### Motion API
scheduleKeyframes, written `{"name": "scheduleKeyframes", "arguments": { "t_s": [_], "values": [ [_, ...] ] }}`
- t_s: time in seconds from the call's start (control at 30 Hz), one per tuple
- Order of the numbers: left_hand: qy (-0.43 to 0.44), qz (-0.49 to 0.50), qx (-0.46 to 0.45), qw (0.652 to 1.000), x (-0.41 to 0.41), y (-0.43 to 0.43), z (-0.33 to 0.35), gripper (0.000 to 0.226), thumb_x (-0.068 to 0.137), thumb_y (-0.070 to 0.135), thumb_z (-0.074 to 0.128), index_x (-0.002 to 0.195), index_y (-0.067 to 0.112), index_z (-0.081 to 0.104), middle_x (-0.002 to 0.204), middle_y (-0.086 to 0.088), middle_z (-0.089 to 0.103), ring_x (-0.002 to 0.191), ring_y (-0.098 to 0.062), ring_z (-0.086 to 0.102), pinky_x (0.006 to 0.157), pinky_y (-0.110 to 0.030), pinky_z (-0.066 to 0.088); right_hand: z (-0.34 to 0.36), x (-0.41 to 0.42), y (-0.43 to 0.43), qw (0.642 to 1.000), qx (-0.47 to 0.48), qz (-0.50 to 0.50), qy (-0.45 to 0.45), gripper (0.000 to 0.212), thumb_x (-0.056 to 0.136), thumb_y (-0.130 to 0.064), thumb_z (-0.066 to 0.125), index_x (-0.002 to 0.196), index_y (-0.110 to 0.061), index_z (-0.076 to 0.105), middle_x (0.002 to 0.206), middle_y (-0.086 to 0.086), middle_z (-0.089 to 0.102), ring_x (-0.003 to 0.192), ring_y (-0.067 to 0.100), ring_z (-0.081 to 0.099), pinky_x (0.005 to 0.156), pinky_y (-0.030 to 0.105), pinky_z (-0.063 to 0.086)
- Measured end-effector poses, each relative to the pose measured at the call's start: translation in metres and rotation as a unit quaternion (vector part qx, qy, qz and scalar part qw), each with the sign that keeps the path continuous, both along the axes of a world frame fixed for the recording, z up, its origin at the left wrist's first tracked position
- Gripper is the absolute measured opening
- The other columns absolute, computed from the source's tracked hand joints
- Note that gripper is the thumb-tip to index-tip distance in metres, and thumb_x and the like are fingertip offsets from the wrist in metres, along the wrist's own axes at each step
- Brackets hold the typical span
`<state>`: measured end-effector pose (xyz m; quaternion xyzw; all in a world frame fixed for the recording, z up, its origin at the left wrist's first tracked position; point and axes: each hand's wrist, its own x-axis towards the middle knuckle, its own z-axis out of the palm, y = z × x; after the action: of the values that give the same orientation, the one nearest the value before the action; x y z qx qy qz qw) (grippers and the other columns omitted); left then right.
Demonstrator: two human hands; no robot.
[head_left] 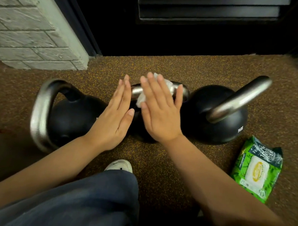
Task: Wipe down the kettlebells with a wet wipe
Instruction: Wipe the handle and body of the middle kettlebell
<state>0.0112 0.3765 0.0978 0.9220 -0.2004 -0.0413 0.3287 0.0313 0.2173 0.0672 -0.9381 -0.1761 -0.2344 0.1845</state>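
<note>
White wet wipe [142,98], crumpled, centre of frame: it lies over the steel handle [137,91] of the middle kettlebell [137,128], under the right hand [160,110]. We record that hand flat, fingers straight and slightly spread, resting on the wipe. Left hand [114,117]: just beside it, also flat, fingers straight and close together, by the same handle; whether it touches we cannot tell. Middle kettlebell: black, mostly hidden by both hands. Left kettlebell [72,117]: black, steel handle toward the frame's left edge. Right kettlebell [220,135]: black, handle angled to the upper right. Green wipes pack [257,169]: lower right, flat on the speckled brown floor [166,67]. Bottom centre we list a blue trouser leg [83,200] and a pale shoe [120,165]. Upper left: white brick wall [26,21].
</note>
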Motion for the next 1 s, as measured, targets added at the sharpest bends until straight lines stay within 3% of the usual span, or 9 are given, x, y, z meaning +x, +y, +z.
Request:
{"name": "scheduleKeyframes", "arguments": {
  "t_s": [0.07,0.2,0.33,0.43,0.53,0.67,0.8,0.9,1.0],
  "values": [
    [-0.003,-0.001,-0.006,1.000,0.000,-0.001,-0.001,0.061,0.099,0.029,0.021,0.147,0.012,-0.012,0.158,-0.001,-0.014,0.145,-0.011,-0.014,0.117,-0.021,-0.006,-0.003,0.005,-0.016,0.999,0.040,-0.033,0.017,0.051,0.099,-0.036,0.021,0.145,-0.016,0.028,0.151,0.005,0.035,0.142,0.018,0.023,0.116,0.044,-0.001],
    [-0.002,0.020,-0.035,0.999,-0.002,-0.005,-0.003,0.060,0.099,0.028,0.022,0.148,0.014,-0.009,0.159,0.002,-0.010,0.146,-0.011,-0.011,0.118,-0.022,-0.003,-0.003,0.016,-0.043,0.971,0.219,-0.021,0.093,0.061,0.099,-0.044,0.011,0.142,-0.007,0.033,0.146,0.011,0.040,0.140,0.022,0.030,0.118,0.043,0.012],
    [-0.015,0.044,-0.051,0.998,-0.002,-0.008,-0.006,0.059,0.098,0.025,0.022,0.150,0.008,-0.001,0.159,-0.001,-0.003,0.147,-0.015,-0.005,0.120,-0.032,0.001,0.001,0.025,-0.051,0.953,0.277,-0.003,0.119,0.052,0.099,-0.034,0.020,0.137,-0.006,0.042,0.140,0.006,0.048,0.132,0.014,0.039,0.116,0.043,0.022],
    [-0.031,0.062,-0.058,0.996,-0.002,-0.011,-0.007,0.057,0.098,0.025,0.022,0.150,0.008,0.004,0.159,-0.001,0.003,0.147,-0.016,0.000,0.120,-0.030,0.004,0.011,0.034,-0.048,0.941,0.316,-0.018,0.120,0.049,0.097,-0.028,0.023,0.127,-0.006,0.054,0.126,0.006,0.060,0.120,0.017,0.052,0.104,0.045,0.038],
    [-0.038,0.077,-0.072,0.994,-0.003,-0.013,-0.008,0.056,0.098,0.025,0.023,0.149,0.007,0.011,0.157,0.000,0.009,0.147,-0.015,0.005,0.120,-0.027,0.006,0.026,0.042,-0.036,0.965,0.239,-0.007,0.104,0.047,0.096,-0.028,0.025,0.120,-0.010,0.060,0.110,0.005,0.068,0.101,0.022,0.062,0.088,0.040,0.046],
    [-0.055,0.088,-0.087,0.991,-0.003,-0.015,-0.009,0.054,0.098,0.024,0.023,0.147,0.003,0.019,0.154,-0.001,0.016,0.146,-0.017,0.011,0.119,-0.030,0.010,0.036,0.039,-0.011,0.996,0.083,-0.010,0.045,0.040,0.096,-0.029,0.030,0.118,-0.016,0.061,0.099,-0.001,0.069,0.087,0.023,0.062,0.081,0.036,0.038],
    [-0.069,0.098,-0.091,0.989,-0.002,-0.017,-0.013,0.053,0.097,0.023,0.023,0.146,0.000,0.021,0.152,-0.004,0.019,0.145,-0.019,0.015,0.119,-0.031,0.012,0.022,0.020,-0.001,0.999,0.033,0.008,-0.004,0.042,0.098,-0.031,0.030,0.125,-0.018,0.059,0.119,-0.003,0.063,0.117,0.017,0.053,0.108,0.045,0.025],
    [-0.074,0.098,-0.089,0.988,-0.002,-0.017,-0.014,0.053,0.097,0.022,0.023,0.146,0.000,0.022,0.152,-0.003,0.020,0.145,-0.020,0.016,0.119,-0.033,0.013,0.006,0.014,-0.015,0.999,0.012,0.036,-0.019,0.046,0.098,-0.033,0.028,0.139,-0.019,0.043,0.140,0.000,0.050,0.135,0.016,0.036,0.111,0.047,0.010],
    [-0.074,0.097,-0.095,0.988,-0.001,-0.018,-0.014,0.053,0.097,0.022,0.022,0.146,0.002,0.020,0.152,-0.001,0.019,0.145,-0.020,0.015,0.119,-0.036,0.013,-0.011,0.013,-0.036,0.998,0.009,0.036,-0.042,0.047,0.099,-0.033,0.028,0.144,-0.021,0.031,0.148,0.003,0.040,0.140,0.018,0.027,0.111,0.046,0.008]
  ]
}}
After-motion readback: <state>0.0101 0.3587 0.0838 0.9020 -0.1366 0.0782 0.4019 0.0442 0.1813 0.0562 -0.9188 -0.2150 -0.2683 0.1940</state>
